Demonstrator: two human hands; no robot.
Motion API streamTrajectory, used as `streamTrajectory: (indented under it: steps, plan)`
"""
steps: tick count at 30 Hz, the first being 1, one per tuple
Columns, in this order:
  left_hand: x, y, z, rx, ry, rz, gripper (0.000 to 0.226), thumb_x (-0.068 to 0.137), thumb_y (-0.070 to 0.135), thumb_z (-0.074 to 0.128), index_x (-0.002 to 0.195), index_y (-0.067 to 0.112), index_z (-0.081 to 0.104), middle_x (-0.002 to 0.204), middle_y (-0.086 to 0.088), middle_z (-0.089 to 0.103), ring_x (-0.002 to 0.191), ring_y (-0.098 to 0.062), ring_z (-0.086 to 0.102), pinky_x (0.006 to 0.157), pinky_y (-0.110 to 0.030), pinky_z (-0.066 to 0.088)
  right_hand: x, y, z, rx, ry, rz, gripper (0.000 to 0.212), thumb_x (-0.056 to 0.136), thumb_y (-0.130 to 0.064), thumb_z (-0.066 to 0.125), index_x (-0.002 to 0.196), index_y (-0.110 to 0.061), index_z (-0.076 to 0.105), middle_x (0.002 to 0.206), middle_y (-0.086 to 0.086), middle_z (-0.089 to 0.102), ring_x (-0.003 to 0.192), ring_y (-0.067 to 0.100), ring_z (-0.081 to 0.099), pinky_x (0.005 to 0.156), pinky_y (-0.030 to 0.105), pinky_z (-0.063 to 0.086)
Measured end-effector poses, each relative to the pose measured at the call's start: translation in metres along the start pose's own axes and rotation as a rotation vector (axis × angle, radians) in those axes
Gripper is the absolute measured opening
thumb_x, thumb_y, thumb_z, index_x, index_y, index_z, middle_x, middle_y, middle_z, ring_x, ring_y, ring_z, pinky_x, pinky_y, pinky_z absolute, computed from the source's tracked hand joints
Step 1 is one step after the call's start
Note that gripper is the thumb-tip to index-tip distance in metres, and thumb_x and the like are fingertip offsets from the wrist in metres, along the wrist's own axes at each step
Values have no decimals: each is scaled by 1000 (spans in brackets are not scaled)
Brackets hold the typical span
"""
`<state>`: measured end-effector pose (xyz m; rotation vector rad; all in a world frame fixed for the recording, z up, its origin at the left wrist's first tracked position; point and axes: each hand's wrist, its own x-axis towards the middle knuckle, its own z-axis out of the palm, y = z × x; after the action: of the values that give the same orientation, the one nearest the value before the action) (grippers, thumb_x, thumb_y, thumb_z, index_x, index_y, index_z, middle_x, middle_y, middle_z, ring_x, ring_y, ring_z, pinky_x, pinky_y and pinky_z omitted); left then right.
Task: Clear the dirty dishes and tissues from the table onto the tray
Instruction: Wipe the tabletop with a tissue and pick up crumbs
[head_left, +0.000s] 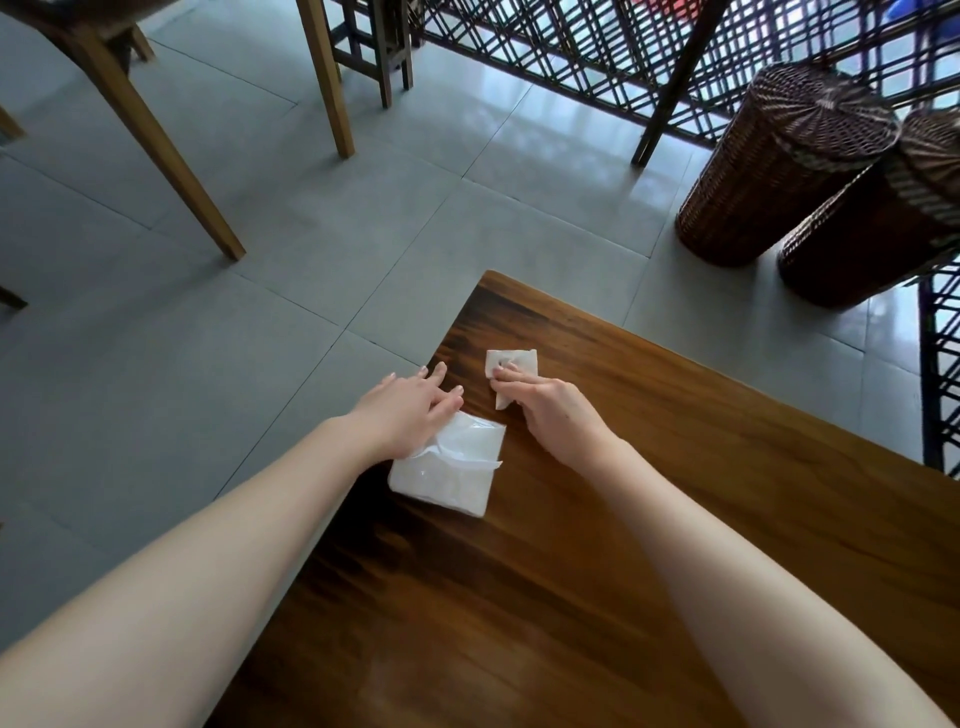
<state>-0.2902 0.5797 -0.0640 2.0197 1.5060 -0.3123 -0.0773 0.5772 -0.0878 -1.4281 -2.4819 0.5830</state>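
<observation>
Fingers (514, 376) of right hand (553, 413) pinch tissue (511, 360), centre frame, on table (675, 519). Left hand (410, 410) lies flat, fingers straight, on tissue pack (449, 475). Step likely tissue pickup; next, lift it toward tray, not in view.

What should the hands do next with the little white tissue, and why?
Probably lift it off the table: the right hand pinches the tissue, which lies on the wood, and the left hand rests flat on the tissue pack. The tray isn't in view.
</observation>
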Motion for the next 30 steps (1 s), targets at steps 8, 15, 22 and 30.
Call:
streamTrajectory:
  steps: [8, 15, 22, 30]
  plan:
    - [4, -4, -1, -26, 5, -1, 47, 102, 45, 19, 144, 32, 38, 159, 4, 8, 147, -16, 11, 117, -41, 10, 62, 29, -8, 128, 232, 376, 45, 93, 9, 44, 131, -12, 57, 142, 5, 48, 133, 29, 42, 110, 36, 33]
    - [2, 0, -3, -5, -22, -28, 48, 102, 46, 21, 144, 30, 38, 159, 2, 8, 147, -19, 12, 117, -41, 12, 26, 6, 5, 173, 137, 184, 52, 90, 14, 46, 133, -13, 55, 142, 5, 48, 135, 23, 40, 112, 33, 30]
    - [-3, 11, -6, -4, -54, -71, 49, 102, 44, 20, 146, 27, 34, 160, 1, 6, 147, -20, 10, 117, -41, 16, -80, 83, -47, 72, 369, 793, 57, 86, 16, 41, 132, -14, 55, 139, 4, 51, 131, 28, 44, 110, 31, 27]
    - [-7, 25, -27, 64, -125, -101, 51, 102, 43, 24, 148, 23, 33, 159, -5, 9, 146, -25, 15, 118, -43, 18, -55, 0, 0, 95, 271, 532, 51, 90, 12, 43, 135, -11, 51, 144, 5, 45, 133, 21, 41, 108, 23, 24]
